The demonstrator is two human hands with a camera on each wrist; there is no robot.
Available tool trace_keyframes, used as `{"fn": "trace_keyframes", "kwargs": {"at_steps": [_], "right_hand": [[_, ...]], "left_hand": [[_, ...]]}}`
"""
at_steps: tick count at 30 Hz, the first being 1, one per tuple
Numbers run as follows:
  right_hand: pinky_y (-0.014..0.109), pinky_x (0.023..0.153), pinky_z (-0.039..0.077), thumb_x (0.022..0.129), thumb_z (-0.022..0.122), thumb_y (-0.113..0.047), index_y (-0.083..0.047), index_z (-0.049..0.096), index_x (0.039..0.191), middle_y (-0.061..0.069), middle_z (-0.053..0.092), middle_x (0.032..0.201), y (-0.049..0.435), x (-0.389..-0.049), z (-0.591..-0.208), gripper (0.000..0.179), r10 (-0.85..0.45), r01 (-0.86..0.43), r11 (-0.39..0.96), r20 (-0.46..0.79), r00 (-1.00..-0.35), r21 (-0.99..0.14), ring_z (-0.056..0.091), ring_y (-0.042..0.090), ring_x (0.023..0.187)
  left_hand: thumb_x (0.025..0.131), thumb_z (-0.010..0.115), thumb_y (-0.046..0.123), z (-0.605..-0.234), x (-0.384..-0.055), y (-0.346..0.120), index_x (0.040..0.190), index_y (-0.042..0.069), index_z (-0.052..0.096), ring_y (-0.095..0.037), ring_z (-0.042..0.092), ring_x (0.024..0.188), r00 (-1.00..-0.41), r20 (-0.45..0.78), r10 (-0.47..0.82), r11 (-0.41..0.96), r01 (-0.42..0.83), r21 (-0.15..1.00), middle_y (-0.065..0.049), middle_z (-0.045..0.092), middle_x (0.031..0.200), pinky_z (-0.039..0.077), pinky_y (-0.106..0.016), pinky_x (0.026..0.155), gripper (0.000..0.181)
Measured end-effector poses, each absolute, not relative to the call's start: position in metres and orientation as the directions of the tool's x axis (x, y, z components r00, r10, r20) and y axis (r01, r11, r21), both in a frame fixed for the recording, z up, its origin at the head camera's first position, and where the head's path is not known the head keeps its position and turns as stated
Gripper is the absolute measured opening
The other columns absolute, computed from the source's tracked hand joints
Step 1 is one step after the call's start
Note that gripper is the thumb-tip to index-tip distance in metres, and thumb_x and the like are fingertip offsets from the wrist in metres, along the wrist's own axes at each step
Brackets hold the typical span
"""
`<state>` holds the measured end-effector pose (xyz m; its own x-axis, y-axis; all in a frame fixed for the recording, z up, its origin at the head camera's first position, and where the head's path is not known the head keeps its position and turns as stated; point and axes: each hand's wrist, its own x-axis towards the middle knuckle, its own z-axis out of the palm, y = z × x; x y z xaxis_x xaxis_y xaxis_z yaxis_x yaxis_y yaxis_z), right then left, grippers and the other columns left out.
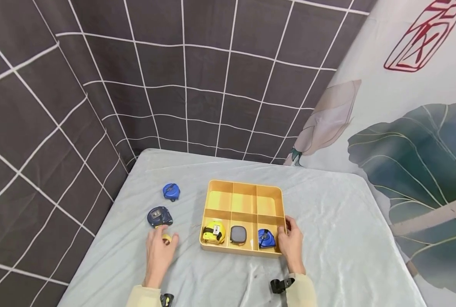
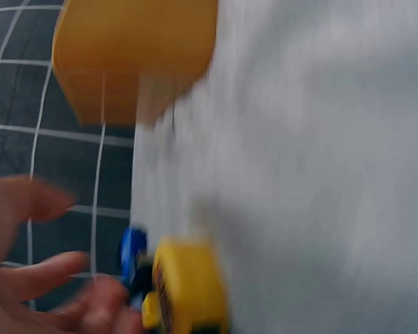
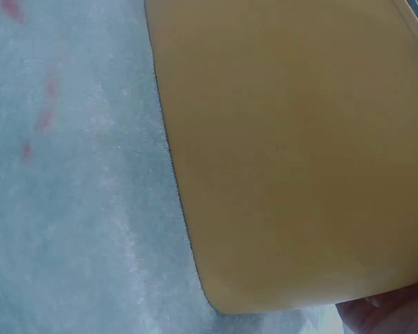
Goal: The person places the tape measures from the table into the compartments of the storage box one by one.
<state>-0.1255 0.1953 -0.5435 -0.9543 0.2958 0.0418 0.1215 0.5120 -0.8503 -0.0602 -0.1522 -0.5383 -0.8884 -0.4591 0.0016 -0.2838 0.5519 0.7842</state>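
My left hand reaches over the left side of the table, thumb and fingers apart. Beside its fingers is a yellow tape measure, blurred but larger in the left wrist view. Just beyond the fingertips lies a dark blue tape measure, and farther back a bright blue tape measure. My right hand grips the right wall of a yellow compartment box. Along the box's front row sit a yellow-green tape measure, a grey tape measure and a blue tape measure, one per compartment.
The box's back row of compartments holds nothing. A pale, wrinkled cloth covers the table. Dark gridded curtains rise behind and at the left; a printed pale curtain hangs at the right.
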Motion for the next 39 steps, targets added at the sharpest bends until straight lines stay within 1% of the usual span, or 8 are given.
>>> {"fn": "trace_keyframes", "kwargs": {"at_steps": [5,9,15,19,24,29,34,39], "right_hand": [[0.044,0.085,0.045,0.083,0.05,-0.001,-0.001,0.054,0.119,0.021,0.061,0.109,0.197,-0.121,-0.544,0.036,0.317,0.133,0.494,0.035,-0.948,-0.859,0.058,0.032,0.101],[0.044,0.085,0.044,0.084,0.05,-0.002,-0.001,0.053,0.12,0.021,0.061,0.11,0.196,-0.121,-0.544,0.036,0.303,0.128,0.49,0.031,-0.953,-0.862,0.057,0.032,0.102],[0.045,0.085,0.044,0.084,0.05,-0.001,-0.001,0.053,0.12,0.021,0.06,0.11,0.197,-0.117,-0.543,0.036,0.303,0.138,0.494,0.021,-0.953,-0.858,0.056,0.032,0.102],[0.044,0.085,0.043,0.085,0.05,-0.003,-0.003,0.053,0.121,0.019,0.06,0.11,0.198,-0.118,-0.543,0.036,0.305,0.147,0.505,0.017,-0.952,-0.85,0.056,0.03,0.1],[0.043,0.085,0.044,0.086,0.05,-0.004,-0.005,0.052,0.122,0.017,0.06,0.111,0.198,-0.122,-0.543,0.036,0.302,0.144,0.503,0.017,-0.953,-0.852,0.056,0.028,0.1],[0.045,0.087,0.044,0.086,0.051,-0.004,-0.004,0.052,0.123,0.019,0.059,0.114,0.198,-0.124,-0.542,0.037,0.299,0.143,0.5,0.015,-0.954,-0.854,0.056,0.031,0.104],[0.045,0.087,0.044,0.087,0.049,-0.005,-0.005,0.051,0.123,0.019,0.059,0.115,0.2,-0.125,-0.543,0.037,0.286,0.137,0.515,0.019,-0.958,-0.846,0.056,0.03,0.104],[0.045,0.087,0.044,0.086,0.05,-0.004,-0.004,0.052,0.123,0.019,0.059,0.115,0.201,-0.126,-0.542,0.036,0.288,0.142,0.511,0.013,-0.958,-0.848,0.056,0.03,0.103]], "left_hand": [[0.071,0.07,0.033,-0.537,-0.055,-0.158,0.131,0.005,0.039,-0.047,0.025,0.108,-0.883,-0.186,-0.43,0.635,-0.442,0.633,-0.029,0.03,0.119,0.023,-0.06,0.083,0.074],[0.069,0.072,0.028,-0.541,-0.05,-0.154,0.133,0.007,0.033,-0.049,0.018,0.109,-0.869,-0.239,-0.433,0.627,-0.481,0.613,-0.029,0.025,0.119,0.018,-0.064,0.081,0.078],[0.068,0.074,0.012,-0.541,-0.048,-0.15,0.13,-0.002,0.036,-0.05,0.02,0.106,-0.865,-0.209,-0.456,0.617,-0.476,0.626,-0.032,0.026,0.114,0.023,-0.059,0.085,0.074],[0.066,0.076,0.009,-0.539,-0.051,-0.154,0.122,-0.007,0.045,-0.048,0.028,0.099,-0.882,-0.19,-0.431,0.651,-0.449,0.612,-0.035,0.035,0.108,0.025,-0.054,0.082,0.067],[0.06,0.076,0.008,-0.539,-0.058,-0.164,0.116,-0.006,0.051,-0.043,0.037,0.093,-0.903,-0.142,-0.407,0.668,-0.399,0.628,-0.03,0.045,0.101,0.03,-0.048,0.075,0.062],[0.059,0.074,0.009,-0.537,-0.062,-0.164,0.117,-0.005,0.054,-0.041,0.038,0.094,-0.898,-0.1,-0.428,0.644,-0.38,0.663,-0.029,0.047,0.103,0.032,-0.045,0.073,0.063],[0.059,0.074,0.011,-0.528,-0.069,-0.153,0.115,-0.003,0.057,-0.039,0.041,0.092,-0.905,-0.007,-0.425,0.65,-0.311,0.693,-0.026,0.05,0.103,0.031,-0.044,0.073,0.06],[0.06,0.074,0.011,-0.519,-0.078,-0.144,0.123,-0.003,0.05,-0.04,0.042,0.094,-0.915,-0.006,-0.404,0.644,-0.289,0.708,-0.025,0.051,0.107,0.035,-0.044,0.074,0.069]]}}
